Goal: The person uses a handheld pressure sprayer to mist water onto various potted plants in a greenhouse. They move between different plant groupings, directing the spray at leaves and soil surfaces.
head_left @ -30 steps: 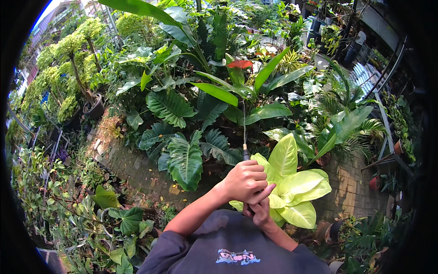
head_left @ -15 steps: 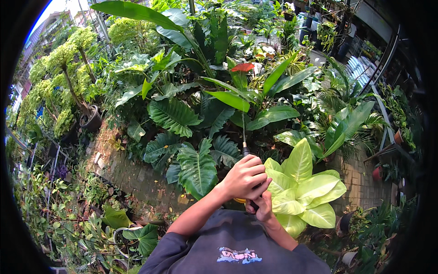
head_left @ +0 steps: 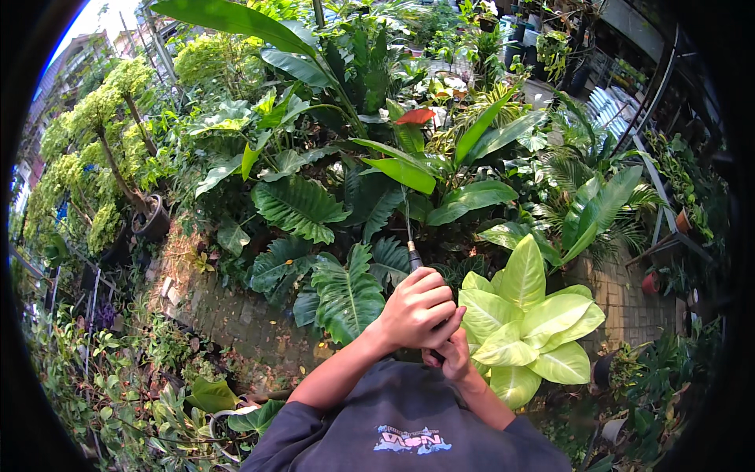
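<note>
A black hose nozzle (head_left: 414, 258) with a brass-coloured tip points away from me, and a thin jet of water (head_left: 408, 216) shoots from it toward the big green leaves. My left hand (head_left: 417, 308) is closed around its barrel. Just below and to the right, my right hand (head_left: 450, 354) grips the dark rear part, its fingers touching the left hand. Both hands hide most of the nozzle's body. Right beside them spreads a pale yellow-green leafy plant (head_left: 523, 318). A dark ribbed leaf (head_left: 346, 291) lies to the left of the tip.
Dense foliage with a red flower (head_left: 415, 117) fills the bed ahead. A brick path (head_left: 244, 315) runs to the left, and more paving (head_left: 621, 307) shows at right. Potted shrubs in a dark pot (head_left: 152, 220) stand far left. A metal frame (head_left: 659, 185) rises at right.
The nozzle's tip has swung a little to the left, and the water jet now leans further left. Both hands keep their grip. The view has shifted slightly.
</note>
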### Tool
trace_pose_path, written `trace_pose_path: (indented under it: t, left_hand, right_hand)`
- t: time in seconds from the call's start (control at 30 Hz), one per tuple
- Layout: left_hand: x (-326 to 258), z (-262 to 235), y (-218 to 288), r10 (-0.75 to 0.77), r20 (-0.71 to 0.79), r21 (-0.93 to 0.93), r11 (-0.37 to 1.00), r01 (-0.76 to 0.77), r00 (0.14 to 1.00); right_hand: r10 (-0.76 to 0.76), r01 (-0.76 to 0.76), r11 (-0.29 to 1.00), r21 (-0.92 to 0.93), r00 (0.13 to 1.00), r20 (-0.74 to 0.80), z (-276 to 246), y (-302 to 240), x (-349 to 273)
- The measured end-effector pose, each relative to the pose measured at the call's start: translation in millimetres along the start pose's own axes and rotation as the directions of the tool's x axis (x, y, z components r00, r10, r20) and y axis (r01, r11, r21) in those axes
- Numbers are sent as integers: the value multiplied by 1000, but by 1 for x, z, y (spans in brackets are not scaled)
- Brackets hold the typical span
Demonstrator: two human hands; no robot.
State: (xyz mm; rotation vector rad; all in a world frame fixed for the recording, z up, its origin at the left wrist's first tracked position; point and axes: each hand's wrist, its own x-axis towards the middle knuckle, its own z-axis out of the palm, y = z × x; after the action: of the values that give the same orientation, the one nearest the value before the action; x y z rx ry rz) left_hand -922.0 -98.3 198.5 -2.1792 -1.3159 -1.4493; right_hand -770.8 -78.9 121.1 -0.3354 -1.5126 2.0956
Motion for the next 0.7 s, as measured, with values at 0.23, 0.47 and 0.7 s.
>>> trace_pose_path:
  t: [0.23,0.47,0.7]
  left_hand:
    - [-14,-30,-2,-37,-34,56,998,39,999]
    - [-42,-49,-5,-101,-57,95,990,107,993]
    - [-50,-55,-15,-158,-81,114,979,166,984]
  right_hand:
    - [-47,43,998,42,993,105,21,9,14]
    - [62,-68,997,41,988,141,40,25,17]
    - [121,-129,991,39,979,161,47,32,29]
